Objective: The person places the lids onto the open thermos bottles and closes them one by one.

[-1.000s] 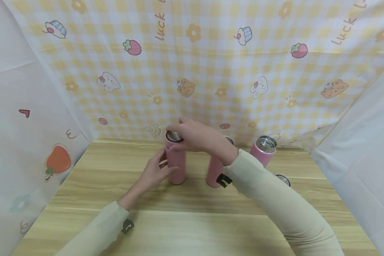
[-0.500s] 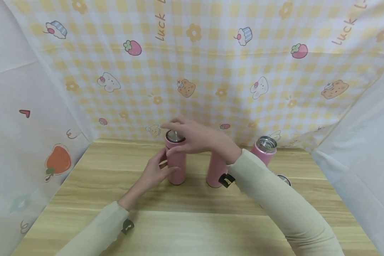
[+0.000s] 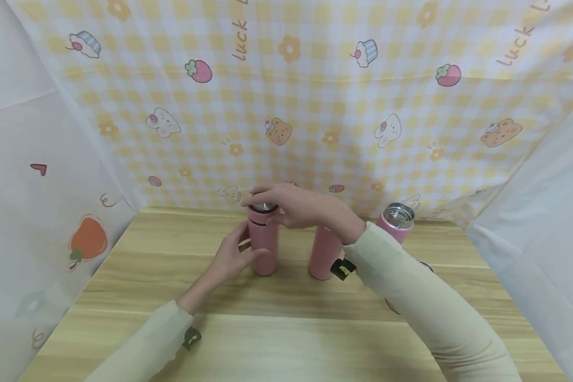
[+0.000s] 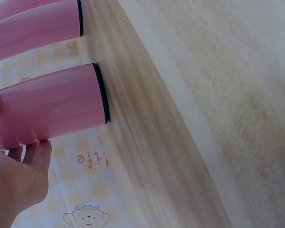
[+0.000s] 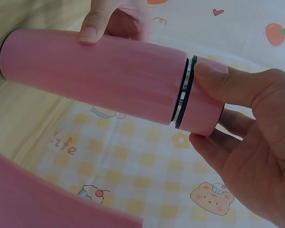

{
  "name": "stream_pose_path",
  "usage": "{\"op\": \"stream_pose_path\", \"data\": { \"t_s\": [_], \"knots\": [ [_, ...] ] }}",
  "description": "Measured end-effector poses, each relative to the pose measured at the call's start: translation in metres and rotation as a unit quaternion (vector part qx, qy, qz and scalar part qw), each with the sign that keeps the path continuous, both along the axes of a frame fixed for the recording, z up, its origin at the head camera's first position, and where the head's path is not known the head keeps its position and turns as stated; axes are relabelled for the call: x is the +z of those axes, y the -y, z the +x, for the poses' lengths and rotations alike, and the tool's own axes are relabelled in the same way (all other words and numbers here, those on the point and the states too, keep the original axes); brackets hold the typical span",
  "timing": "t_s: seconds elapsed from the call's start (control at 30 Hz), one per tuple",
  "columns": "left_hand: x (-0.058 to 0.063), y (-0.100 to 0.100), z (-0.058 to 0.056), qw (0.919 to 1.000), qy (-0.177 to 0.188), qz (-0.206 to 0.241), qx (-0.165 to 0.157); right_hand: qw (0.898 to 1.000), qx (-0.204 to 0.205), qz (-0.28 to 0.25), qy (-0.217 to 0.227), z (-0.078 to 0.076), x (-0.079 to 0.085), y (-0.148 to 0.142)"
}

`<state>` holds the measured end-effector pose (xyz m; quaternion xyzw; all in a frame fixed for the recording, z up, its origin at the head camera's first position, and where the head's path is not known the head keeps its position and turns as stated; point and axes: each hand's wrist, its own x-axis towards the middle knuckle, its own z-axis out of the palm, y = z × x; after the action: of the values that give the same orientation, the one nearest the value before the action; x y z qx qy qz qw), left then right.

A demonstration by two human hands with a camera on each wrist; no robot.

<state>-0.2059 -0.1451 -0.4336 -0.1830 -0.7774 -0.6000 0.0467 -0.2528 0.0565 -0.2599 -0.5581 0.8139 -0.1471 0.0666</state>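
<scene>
In the head view my left hand [image 3: 231, 254] holds the body of a pink thermos bottle [image 3: 265, 252], upright on the table. My right hand [image 3: 301, 206] grips its pink lid [image 3: 257, 216], which has a steel top, from above. The right wrist view shows my thumb on one side of the lid [image 5: 204, 102] and fingers on the other. A narrow gap with metallic threads shows between lid and bottle body [image 5: 95, 76]. In the left wrist view, thumb and fingers wrap the body [image 4: 52, 107], whose black base is at the tabletop.
A second pink bottle [image 3: 322, 257] stands to the right, its top hidden behind my right hand and wrist. Farther right is an uncapped pink bottle [image 3: 393, 225] with a steel mouth. My right sleeve [image 3: 410, 297] mostly covers a round-edged object. A patterned cloth [image 3: 310, 106] hangs behind the table.
My right fingers, spread around the lid half a second ago, have come back in against it and turned slightly. The left hand and the bottle body have stayed in place.
</scene>
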Motion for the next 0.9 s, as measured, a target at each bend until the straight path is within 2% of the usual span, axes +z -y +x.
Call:
{"op": "stream_pose_path", "data": {
  "t_s": [0.3,0.53,0.73,0.9],
  "knots": [
    [0.0034,-0.0025,0.0006,0.9999,0.012,-0.003,0.005,1.000,-0.010,0.006,-0.021,0.0048,0.0006,0.0020],
    [0.0011,-0.0002,0.0008,1.0000,-0.001,-0.002,-0.001,0.999,-0.018,0.008,-0.032,0.0078,0.0005,0.0043],
    [0.0025,-0.0009,0.0022,1.0000,0.002,0.006,0.002,0.999,-0.032,0.009,-0.040,0.0093,0.0004,0.0061],
    [0.0027,-0.0014,0.0017,1.0000,0.001,0.007,0.002,0.997,-0.040,0.003,-0.062,0.0096,-0.0003,0.0076]
  ]
}}
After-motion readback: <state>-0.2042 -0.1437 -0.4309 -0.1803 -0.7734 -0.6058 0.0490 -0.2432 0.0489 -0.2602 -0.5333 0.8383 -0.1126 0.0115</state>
